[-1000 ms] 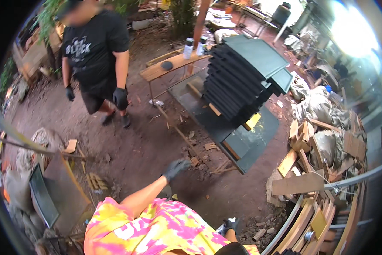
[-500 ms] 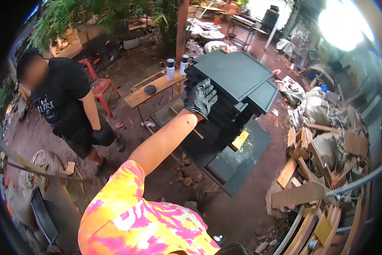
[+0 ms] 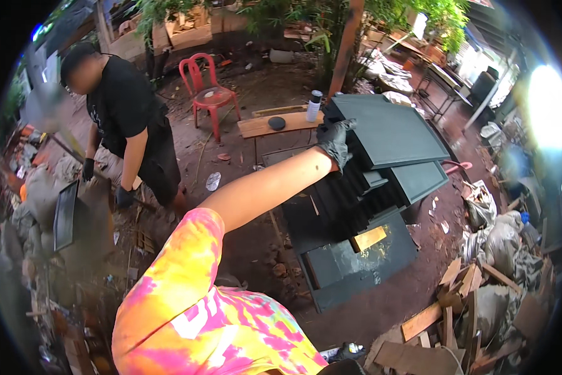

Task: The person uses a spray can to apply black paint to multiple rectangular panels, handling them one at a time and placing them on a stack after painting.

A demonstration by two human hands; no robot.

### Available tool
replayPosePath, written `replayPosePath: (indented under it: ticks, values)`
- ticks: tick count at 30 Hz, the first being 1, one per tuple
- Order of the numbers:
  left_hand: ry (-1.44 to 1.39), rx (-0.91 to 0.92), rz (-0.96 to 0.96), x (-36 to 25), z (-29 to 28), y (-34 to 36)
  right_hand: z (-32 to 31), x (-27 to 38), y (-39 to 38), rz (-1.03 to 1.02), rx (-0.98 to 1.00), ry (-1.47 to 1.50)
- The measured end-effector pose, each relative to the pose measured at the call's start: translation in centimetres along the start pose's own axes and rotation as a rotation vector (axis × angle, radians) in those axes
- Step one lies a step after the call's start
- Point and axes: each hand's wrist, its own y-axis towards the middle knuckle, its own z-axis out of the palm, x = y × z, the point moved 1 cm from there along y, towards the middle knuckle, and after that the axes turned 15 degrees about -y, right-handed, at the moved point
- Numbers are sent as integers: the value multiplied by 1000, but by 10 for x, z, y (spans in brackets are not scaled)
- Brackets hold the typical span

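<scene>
My left hand point(image 3: 335, 145), in a black glove, reaches out at the end of a straight arm. Its fingers curl over the left edge of the top dark grey panel point(image 3: 396, 131). Beneath it lies a stack of similar framed panels point(image 3: 421, 180), unevenly piled, on a dark, paint-marked board point(image 3: 390, 259). A yellow block point(image 3: 369, 239) rests on that board beside the stack. At the lower edge, a dark shape and a small can-like thing point(image 3: 351, 349) show; whether my right hand is there I cannot make out.
A spray can point(image 3: 313, 106) and a black disc point(image 3: 276, 123) stand on a wooden bench point(image 3: 256, 129), with a red chair point(image 3: 213, 97) behind. A person point(image 3: 128, 103) in black stands left, near a leaning dark panel point(image 3: 66, 215). Wood scraps point(image 3: 421, 322) and sacks lie right.
The view has swung left, so the stack sits farther right. My left hand has moved to the top panel's edge. The person now leans with both gloved hands low; one spray can is hidden.
</scene>
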Motion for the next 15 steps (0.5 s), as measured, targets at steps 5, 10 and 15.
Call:
replayPosePath:
  ticks: [5, 10, 15]
  values:
    - [29, 234, 125, 10, 13, 22, 51, 112, 61, -267, 74, 8]
    - [336, -138, 155, 21, 20, 88, 126, 224, 67, -536, 297, 75]
    - [441, 33, 205, 14, 25, 117, 166, 303, 31, -729, 524, 130]
